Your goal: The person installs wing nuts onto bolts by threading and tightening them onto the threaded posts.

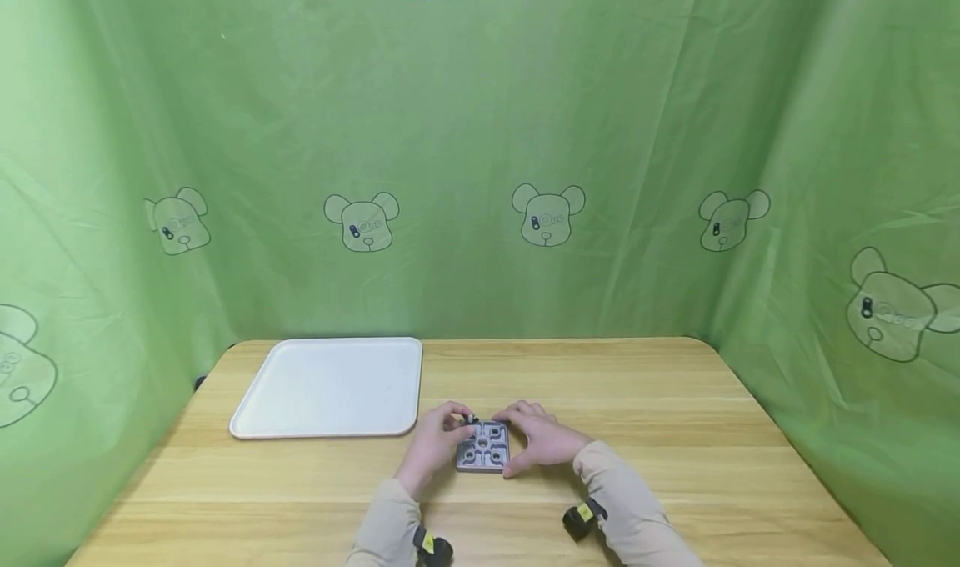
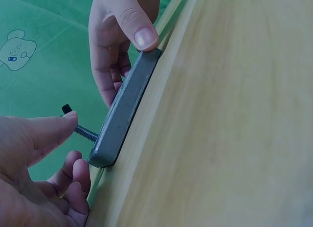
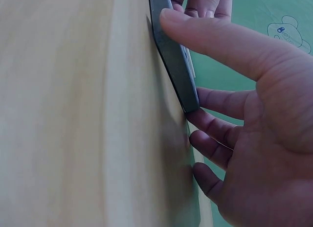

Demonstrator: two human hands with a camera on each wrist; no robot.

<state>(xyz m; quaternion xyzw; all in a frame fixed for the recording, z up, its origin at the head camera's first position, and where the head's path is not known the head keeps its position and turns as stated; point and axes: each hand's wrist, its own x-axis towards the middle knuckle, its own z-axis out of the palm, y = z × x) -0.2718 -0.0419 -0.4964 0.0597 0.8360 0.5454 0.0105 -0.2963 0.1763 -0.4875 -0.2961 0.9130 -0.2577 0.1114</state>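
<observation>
A square grey metal plate (image 1: 483,459) with round holes and grooves lies on the wooden table in front of me. At its far left corner a threaded bolt (image 2: 87,133) with a black end sticks up from the plate's face. My left hand (image 1: 432,444) pinches this bolt near its black end, the thumb (image 2: 54,129) showing on the near side and the other fingers curled below. Along the plate's right side, my right hand (image 1: 546,439) holds it between the thumb (image 3: 210,34) at the near corner and the fingers at the far edge.
A white tray (image 1: 330,388) lies at the back left of the table (image 1: 675,500). Green curtains (image 1: 465,117) with bear-head prints stand behind the table and at both sides. A black wrist camera is strapped on each sleeve.
</observation>
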